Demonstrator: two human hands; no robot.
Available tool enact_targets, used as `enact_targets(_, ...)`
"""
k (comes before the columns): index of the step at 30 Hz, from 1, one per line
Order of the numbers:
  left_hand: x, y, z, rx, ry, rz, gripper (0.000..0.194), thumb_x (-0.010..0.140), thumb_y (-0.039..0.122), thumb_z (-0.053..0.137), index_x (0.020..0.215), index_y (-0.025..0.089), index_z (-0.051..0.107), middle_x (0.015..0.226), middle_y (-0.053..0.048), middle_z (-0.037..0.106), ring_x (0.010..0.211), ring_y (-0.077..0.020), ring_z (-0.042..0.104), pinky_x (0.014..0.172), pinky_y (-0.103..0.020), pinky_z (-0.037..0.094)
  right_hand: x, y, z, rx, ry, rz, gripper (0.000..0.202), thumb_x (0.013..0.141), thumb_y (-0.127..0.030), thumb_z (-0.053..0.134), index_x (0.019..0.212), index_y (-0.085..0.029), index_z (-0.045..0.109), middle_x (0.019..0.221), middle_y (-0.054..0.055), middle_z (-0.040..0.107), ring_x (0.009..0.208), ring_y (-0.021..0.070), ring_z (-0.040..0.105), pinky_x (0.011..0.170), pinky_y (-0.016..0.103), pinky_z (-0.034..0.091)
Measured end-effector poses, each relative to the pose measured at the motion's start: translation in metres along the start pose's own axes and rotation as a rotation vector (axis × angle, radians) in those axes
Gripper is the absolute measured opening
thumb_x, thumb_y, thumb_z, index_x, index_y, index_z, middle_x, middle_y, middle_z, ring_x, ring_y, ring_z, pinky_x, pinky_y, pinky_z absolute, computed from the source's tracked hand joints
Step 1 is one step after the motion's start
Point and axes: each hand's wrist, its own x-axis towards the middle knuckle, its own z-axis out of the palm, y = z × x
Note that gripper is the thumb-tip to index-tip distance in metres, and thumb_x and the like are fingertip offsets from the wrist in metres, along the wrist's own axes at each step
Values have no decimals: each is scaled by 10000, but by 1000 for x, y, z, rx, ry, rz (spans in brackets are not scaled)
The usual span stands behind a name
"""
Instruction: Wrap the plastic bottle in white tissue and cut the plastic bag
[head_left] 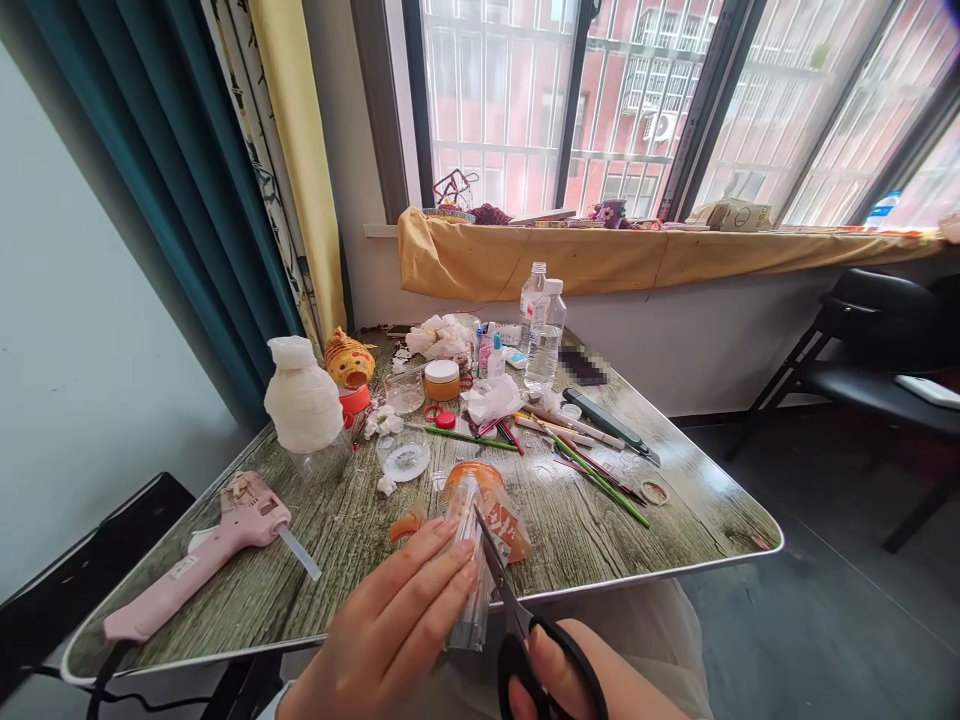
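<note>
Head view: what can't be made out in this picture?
In the head view:
Clear plastic: partly hidden under the left hand.
Scissors: handles cut off by the bottom edge.
Dark thing beside the bottles: blurred by pixelation.
Sticker on the glue gun: print too small.

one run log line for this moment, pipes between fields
left hand: on orange-labelled clear plastic | right hand: gripping black-handled scissors, blades at the plastic | left of hands: pink hot glue gun

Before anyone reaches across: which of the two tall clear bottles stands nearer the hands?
The white-capped bottle; it stands in front, partly hiding the other bottle.
</note>
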Motion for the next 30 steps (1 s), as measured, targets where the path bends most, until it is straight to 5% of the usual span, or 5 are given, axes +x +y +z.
enact_targets(5,1,3,2,3,18,41,370,962,107,280,1062,68,634,1060,-106,706,1327,-201,393,1106,-338,344,9,5,0,75,-110,-42,757,696,-883,352,626,-148,513,552,-5,438,515,86,390,515,206,326)
enact_targets(11,-5,2,3,-22,12,23,351,951,82,299,1076,51,625,1095,-116,686,1335,-212,379,1109,-334,337,6,4,4,74,-14,-8,752,709,-878,338,734,-155,544,587,3,488,512,98,421,522,212,341)
enact_targets(18,-8,1,2,-33,6,-31,325,946,70,331,1116,90,608,1122,-91,684,1321,-175,406,1080,-321,388,1,-23,-4,-115,-98,27,745,663,-891,385,606,-155,487,580,7,463,544,95,407,533,209,328)
enact_targets(25,-11,0,2,-57,8,-27,316,940,52,333,1109,87,598,1117,-98,687,1311,-185,421,1047,-335,439,0,-28,-20,-129,-206,-71,656,818,-747,402,621,-135,532,594,6,502,541,78,425,521,187,317)
enact_targets(30,-14,-5,4,-78,-17,-19,322,949,61,324,1133,91,586,1142,-94,679,1309,-176,423,1051,-329,430,4,-18,-28,-50,-237,-38,670,772,-785,424,648,-138,541,584,-6,496,520,71,422,492,176,311)
